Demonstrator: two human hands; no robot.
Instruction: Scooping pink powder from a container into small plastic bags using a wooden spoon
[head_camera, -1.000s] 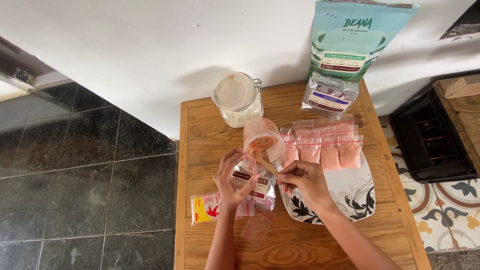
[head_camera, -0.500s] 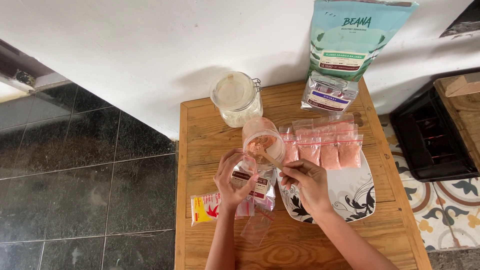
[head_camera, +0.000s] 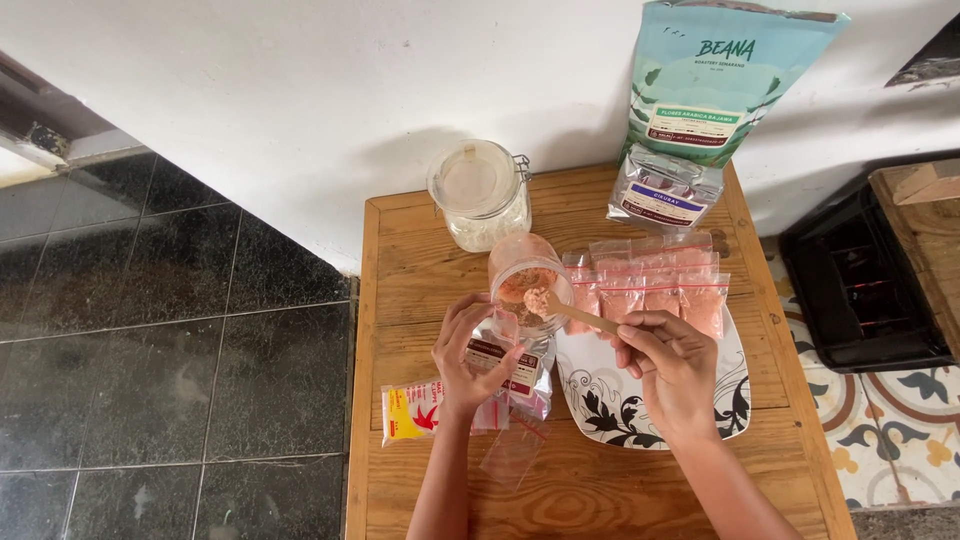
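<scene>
Spoon (head_camera: 572, 312) over wooden table (head_camera: 600, 490) (white wall, dark tiles).

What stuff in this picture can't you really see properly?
- Head view: the small pouch in the left hand is partly covered by the fingers.
- The wooden spoon handle's end is hidden inside the right hand.
- The plate is partly covered by the pink sachets and the right hand.
- The dark crate runs off the right edge.
- Inside the lidded glass jar: too pale to identify.
</scene>
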